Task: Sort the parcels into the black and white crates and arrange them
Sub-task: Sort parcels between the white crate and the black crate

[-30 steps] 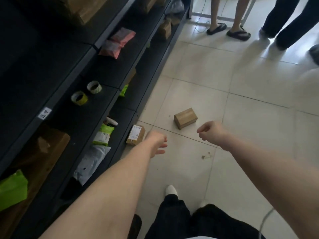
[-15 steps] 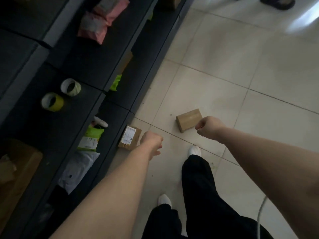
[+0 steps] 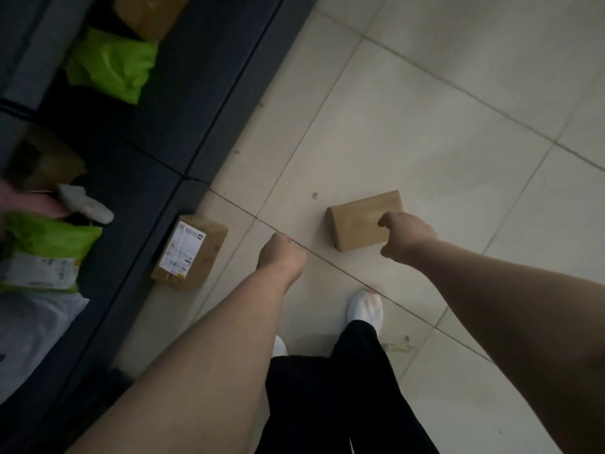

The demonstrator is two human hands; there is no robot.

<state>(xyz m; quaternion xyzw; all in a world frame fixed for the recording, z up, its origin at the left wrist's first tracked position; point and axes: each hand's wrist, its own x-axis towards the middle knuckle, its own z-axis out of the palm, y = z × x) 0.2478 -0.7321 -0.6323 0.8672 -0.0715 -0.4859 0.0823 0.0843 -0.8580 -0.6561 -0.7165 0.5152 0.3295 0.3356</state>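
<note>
Head view: tiled floor (image 3: 425,109) beside dark shelving (image 3: 203,93), seen from above.
Floor: plain parcel (image 3: 360,221), a brown box, lies flat on the tiles, well out from the shelving.
Right side: right hand (image 3: 404,239) is over the plain parcel's near right corner with its fingers curled together. I cannot tell whether they grip the cardboard or only hover.
Left side: left hand (image 3: 281,257) is above the tiles between the two boxes and touches neither. Its fingers are curled in under the palm, with nothing in them.
Shelf foot: labelled parcel (image 3: 190,252), brown with a white label on top, lies on the floor against the shelving's base.
Shelves: green mailers (image 3: 111,65), a white mailer (image 3: 32,329) and a brown carton (image 3: 147,11).
Legs: black trousers (image 3: 327,404), and a white shoe (image 3: 365,308) near the plain parcel.
</note>
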